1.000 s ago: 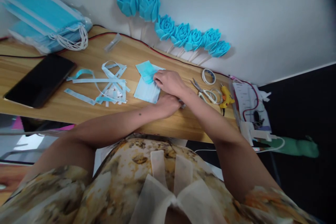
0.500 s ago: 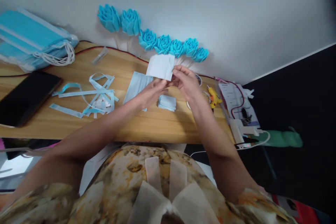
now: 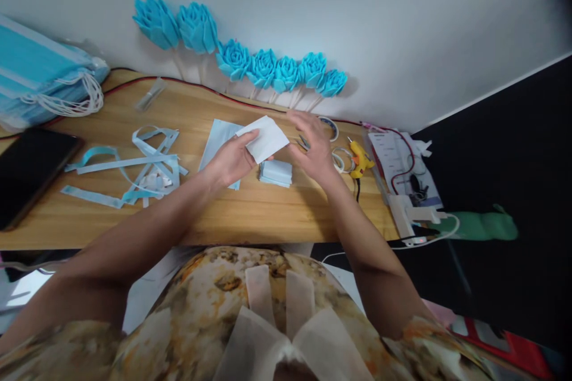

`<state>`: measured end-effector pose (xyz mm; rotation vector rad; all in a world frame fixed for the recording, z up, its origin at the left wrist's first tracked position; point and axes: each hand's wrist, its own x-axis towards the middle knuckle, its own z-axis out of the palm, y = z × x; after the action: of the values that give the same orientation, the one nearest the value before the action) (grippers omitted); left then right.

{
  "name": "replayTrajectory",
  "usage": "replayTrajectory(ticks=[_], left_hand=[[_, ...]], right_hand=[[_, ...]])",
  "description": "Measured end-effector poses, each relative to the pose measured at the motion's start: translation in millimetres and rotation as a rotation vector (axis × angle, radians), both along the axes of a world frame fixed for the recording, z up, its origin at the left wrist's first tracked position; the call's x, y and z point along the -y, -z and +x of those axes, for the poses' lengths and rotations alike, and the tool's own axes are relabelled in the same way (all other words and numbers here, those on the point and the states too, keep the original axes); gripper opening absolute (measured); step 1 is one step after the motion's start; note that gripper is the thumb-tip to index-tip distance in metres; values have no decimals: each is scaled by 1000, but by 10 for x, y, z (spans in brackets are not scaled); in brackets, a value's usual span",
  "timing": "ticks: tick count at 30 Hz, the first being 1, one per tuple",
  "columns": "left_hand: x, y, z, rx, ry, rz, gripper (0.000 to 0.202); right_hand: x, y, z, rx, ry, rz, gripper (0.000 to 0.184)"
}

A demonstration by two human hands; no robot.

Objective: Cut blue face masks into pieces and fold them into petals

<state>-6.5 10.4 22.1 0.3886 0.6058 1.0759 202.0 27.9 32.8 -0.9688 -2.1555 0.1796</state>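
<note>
My left hand (image 3: 236, 158) is closed on a white square piece of sheet material (image 3: 266, 140), thumb on top and fingers beneath. Just to the right, my right hand (image 3: 315, 146) has its thumb and fingers apart. Between them shows a small grey pointed tool (image 3: 304, 141), partly hidden; I cannot tell whether the hand touches it. Below the white square lies a small stack of pale blue cut pieces (image 3: 276, 173). A larger pale blue sheet (image 3: 217, 141) lies partly under my left hand.
Blue flowers on sticks (image 3: 263, 68) lean against the wall. Blue strips (image 3: 147, 161), a phone (image 3: 36, 172) and a pack of blue masks (image 3: 49, 71) are at left. Tape rolls (image 3: 329, 126), a yellow glue gun (image 3: 360, 158) and a power strip (image 3: 404, 220) are at right.
My right hand has let go of the white square and opened beside it. My left hand has moved left with the square, now tilted. The view has shifted slightly.
</note>
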Motion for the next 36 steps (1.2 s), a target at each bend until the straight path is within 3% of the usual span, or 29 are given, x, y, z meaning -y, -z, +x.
replayTrajectory(ticks=[3, 7, 14, 19, 24, 28, 36], left_hand=[[-23, 21, -5, -35, -2, 4, 17], [-108, 115, -36, -62, -76, -33, 18], [-269, 351, -112, -166, -165, -12, 24], [-254, 328, -134, -197, -205, 62, 19], [-120, 220, -106, -289, -82, 230, 21], [-63, 242, -70, -341, 5, 329, 23], [-23, 265, -25, -308, 105, 376, 25]], right_hand=[[-106, 7, -11, 73, -124, 103, 17], [-128, 87, -79, 57, -216, 87, 20], [50, 273, -143, -59, -206, -140, 17], [77, 264, -137, -125, -181, -266, 17], [132, 285, -152, -249, -57, -184, 14], [151, 301, -149, -358, 102, -156, 13], [119, 251, -163, -409, 172, -240, 13]])
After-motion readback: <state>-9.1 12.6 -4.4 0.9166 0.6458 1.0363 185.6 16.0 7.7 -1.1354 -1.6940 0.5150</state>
